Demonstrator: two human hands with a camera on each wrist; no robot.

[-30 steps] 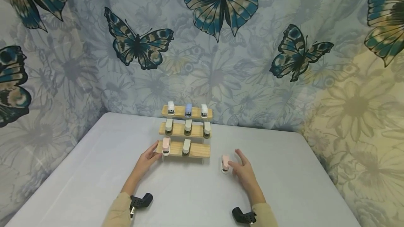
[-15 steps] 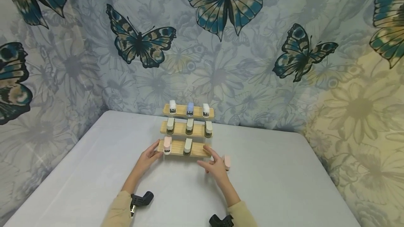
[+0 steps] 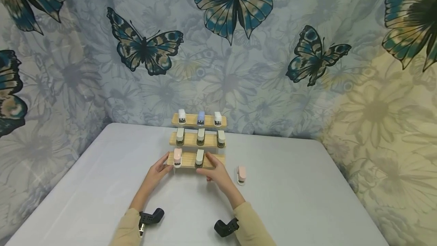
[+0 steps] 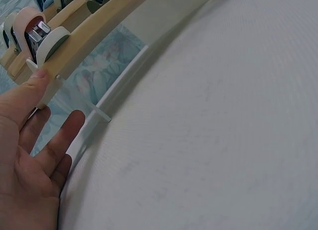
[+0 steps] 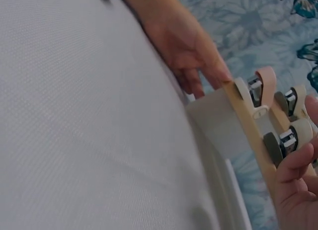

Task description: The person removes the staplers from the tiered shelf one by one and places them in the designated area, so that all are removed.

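A three-tier wooden display rack (image 3: 186,161) carries several small staplers. My left hand (image 3: 157,171) grips the left end of its lowest shelf, thumb on top and a finger underneath in the left wrist view. Close to that thumb stands a pink stapler (image 3: 177,156). My right hand (image 3: 218,174) is at the pale green stapler (image 3: 199,158) on the same shelf, with thumb and forefinger around it; the right wrist view cuts off part of this hand (image 5: 298,185). Another pink stapler (image 3: 241,174) lies on the table, right of the rack.
The middle shelf (image 3: 190,139) bears a row of pale staplers. On the top shelf (image 3: 191,120) a blue stapler (image 3: 200,118) stands between two white ones. A white cloth covers the table (image 3: 290,193); butterfly-patterned fabric (image 3: 239,79) hangs behind.
My right hand has moved left, from the pink stapler on the table to the pale green stapler on the lowest shelf. My left hand has kept its place on the rack.
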